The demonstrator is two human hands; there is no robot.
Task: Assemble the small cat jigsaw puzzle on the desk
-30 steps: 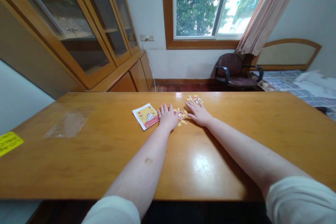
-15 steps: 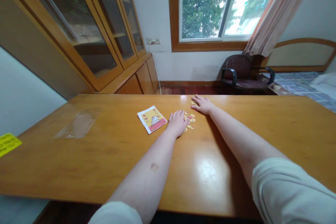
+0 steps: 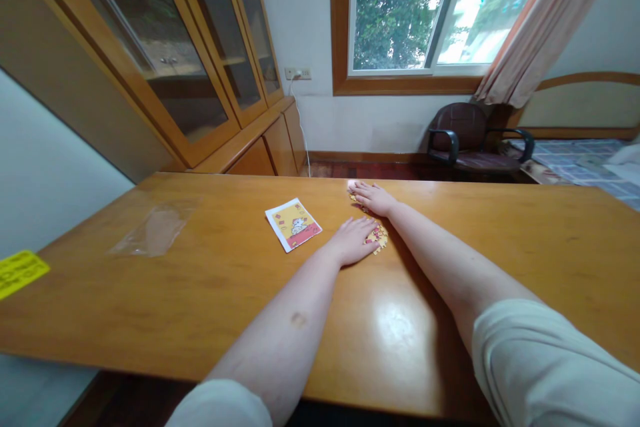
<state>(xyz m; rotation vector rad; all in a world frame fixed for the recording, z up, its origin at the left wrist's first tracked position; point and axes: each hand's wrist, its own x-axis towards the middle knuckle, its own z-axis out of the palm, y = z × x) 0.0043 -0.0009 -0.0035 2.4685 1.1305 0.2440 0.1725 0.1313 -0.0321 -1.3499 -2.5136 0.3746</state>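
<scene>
Lying palm-down over puzzle pieces, right hand sits beyond left hand.

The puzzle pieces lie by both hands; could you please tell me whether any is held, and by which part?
No grip shows: the left hand lies spread at the puzzle pieces, the right hand over others; anything beneath either hand is hidden.

A clear bag lies on the desk, nearer its left edge than its right; a yellow label sits at that left edge. By the far left corner stands a glass-doored cabinet. Past the far edge, a white cord hangs from a socket, left of a window with a pink curtain. Toward the far right corner are a brown chair and a checked bed.
</scene>
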